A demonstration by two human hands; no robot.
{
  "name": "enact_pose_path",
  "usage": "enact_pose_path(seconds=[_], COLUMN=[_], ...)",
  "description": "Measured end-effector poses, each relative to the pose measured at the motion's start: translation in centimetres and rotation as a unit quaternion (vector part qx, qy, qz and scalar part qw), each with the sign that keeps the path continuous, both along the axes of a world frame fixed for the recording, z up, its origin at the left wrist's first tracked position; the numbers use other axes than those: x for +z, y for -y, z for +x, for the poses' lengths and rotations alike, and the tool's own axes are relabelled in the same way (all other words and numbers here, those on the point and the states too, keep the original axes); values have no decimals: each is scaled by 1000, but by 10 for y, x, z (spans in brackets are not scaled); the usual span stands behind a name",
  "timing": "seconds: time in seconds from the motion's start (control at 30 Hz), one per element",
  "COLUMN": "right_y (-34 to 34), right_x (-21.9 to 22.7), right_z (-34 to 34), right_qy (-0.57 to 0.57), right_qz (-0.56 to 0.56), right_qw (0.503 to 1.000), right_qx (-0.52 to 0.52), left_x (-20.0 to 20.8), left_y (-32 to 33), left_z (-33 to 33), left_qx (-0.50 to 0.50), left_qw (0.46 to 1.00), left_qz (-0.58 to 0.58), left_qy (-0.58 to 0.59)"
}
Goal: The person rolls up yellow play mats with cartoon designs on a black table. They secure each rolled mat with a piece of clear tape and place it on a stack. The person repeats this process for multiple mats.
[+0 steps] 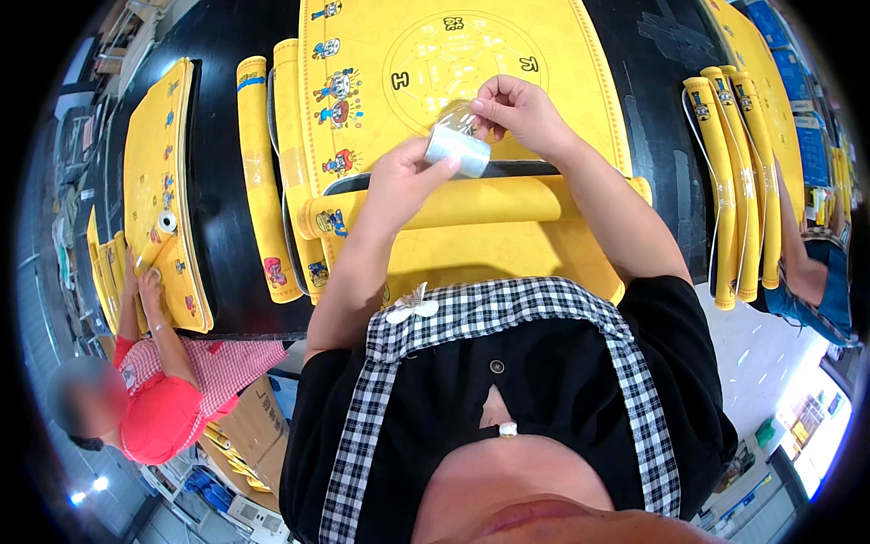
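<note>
left hand point(406, 186) grips the clear tape roll point(460, 152) above the yellow printed mat point(562, 86); right hand point(518, 111) pinches its loose strip point(455, 115). looks like tape pull-off; next move likely needs steady tension.

The mat point(571, 72) bore the clearest print: a thin-lined circle point(419, 54) with bold black characters point(400, 81) set inside its rim at the far side, the left and the right. The far one was denser in strokes than the left one. Between them, small pale writing point(462, 68) stood in clusters among fine lines, too small to read. On the carton point(254, 422) at lower left, a short row of large dark characters ran aslant, too blurred to make out. The blue boxes point(813, 140) at the right showed pale patches; whether these held print could not be told.
</note>
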State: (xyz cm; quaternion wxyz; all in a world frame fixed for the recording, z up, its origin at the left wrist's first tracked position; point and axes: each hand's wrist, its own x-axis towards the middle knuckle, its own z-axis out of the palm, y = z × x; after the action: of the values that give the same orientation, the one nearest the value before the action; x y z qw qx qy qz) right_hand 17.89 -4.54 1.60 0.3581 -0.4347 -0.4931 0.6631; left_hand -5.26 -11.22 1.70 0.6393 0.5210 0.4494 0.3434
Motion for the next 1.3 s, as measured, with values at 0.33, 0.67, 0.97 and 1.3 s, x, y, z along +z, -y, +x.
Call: enact_pose_path(seconds=[0.33,0.67,0.97,1.3], right_y=[18,14,87,68], right_x=[-13,-5,10,5], right_z=[-12,1,18,18], right_qy=[363,373,572,571], right_qz=[265,238,393,394], right_qw=[860,890,717,716], right_qx=[240,109,64,77], left_x=[-10,12,5,-8], left_y=[107,19,20,61], left_z=[-37,11,-1,18], left_qx=[-101,-96,171,46], left_qw=[955,783,857,938], left_qz=[-257,342,333,-343], left_qy=[-107,-510,-355,26])
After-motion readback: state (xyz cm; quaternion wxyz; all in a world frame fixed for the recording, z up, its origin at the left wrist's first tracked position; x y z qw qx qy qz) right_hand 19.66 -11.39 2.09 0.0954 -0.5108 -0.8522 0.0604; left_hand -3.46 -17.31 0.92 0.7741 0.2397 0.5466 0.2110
